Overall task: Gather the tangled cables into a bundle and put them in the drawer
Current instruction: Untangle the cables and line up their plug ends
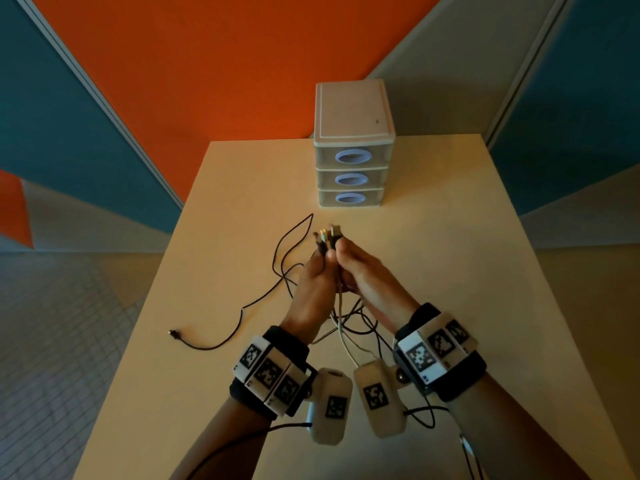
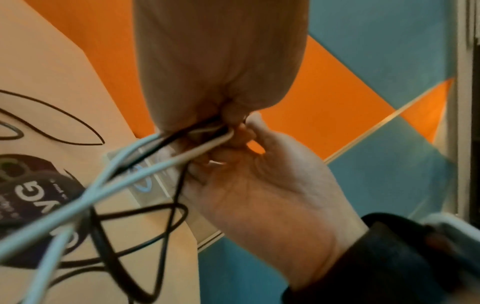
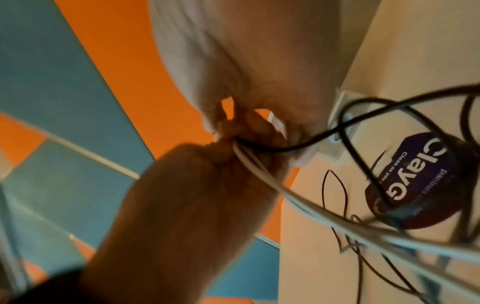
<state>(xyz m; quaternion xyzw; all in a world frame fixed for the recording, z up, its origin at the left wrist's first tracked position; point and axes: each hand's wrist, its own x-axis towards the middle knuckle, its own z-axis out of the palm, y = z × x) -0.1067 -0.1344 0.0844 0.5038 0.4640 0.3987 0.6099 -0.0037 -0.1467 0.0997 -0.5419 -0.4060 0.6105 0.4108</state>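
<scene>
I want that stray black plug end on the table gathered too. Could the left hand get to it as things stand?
Probably yes. The plug end lies on bare table on the left hand's side, nothing between. But that hand grips the cables together with the right hand, so it must first let go.

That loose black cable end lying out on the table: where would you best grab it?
Probably just behind the plug, pinched from above: it lies flat on the table, apart from both hands, with bare table all round it. Its cable trails back to the bundle.

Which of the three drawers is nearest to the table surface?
The bottom drawer of the drawer unit; the other two are stacked above it. All three are closed.
</scene>
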